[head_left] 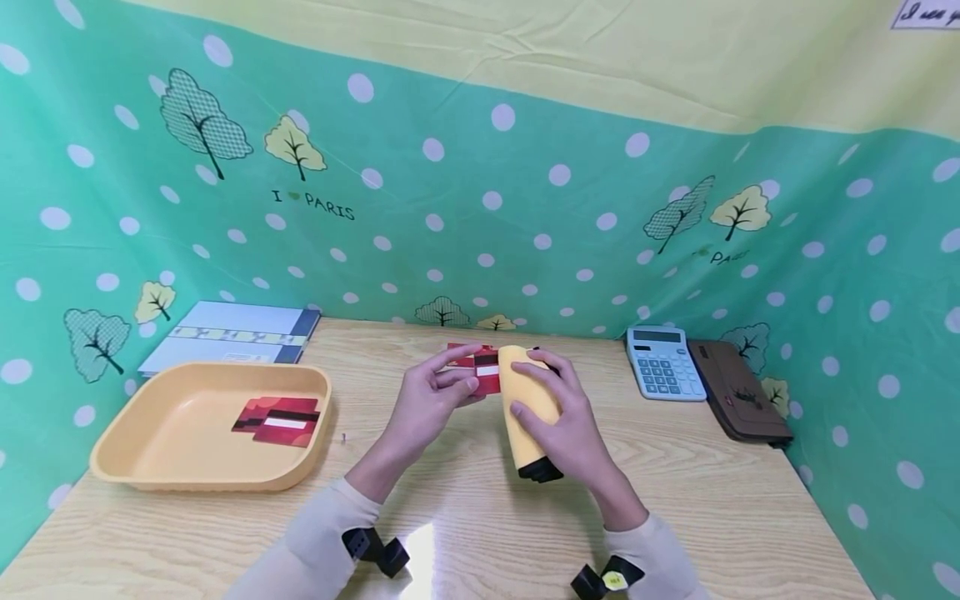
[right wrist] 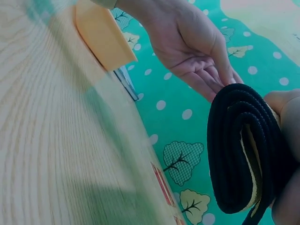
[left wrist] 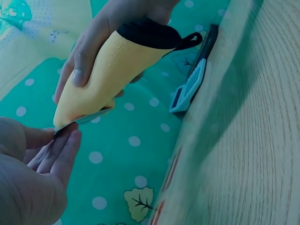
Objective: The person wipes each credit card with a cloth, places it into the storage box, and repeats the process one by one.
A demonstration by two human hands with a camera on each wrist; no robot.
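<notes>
My left hand (head_left: 431, 400) pinches a red card (head_left: 487, 372) with a black stripe and a white strip between thumb and fingers. The card's right end meets the edge of a yellow cloth (head_left: 525, 408), folded up into a thick roll with black trim. Around that cloth curl the fingers of my right hand (head_left: 566, 417), holding it tilted over the table. Its black layered end (right wrist: 234, 154) shows in the right wrist view, and a black loop (left wrist: 191, 41) sticks out in the left wrist view. Behind the left fingers more red cards (head_left: 459, 345) lie on the table, partly hidden.
At the left, a pale orange tray (head_left: 202, 483) contains several red cards (head_left: 285, 422). Behind it lies a light blue notebook (head_left: 217, 321). A blue calculator (head_left: 663, 367) and a brown case (head_left: 738, 396) sit at the back right. A green dotted curtain (head_left: 450, 183) encloses the wooden table (head_left: 480, 533).
</notes>
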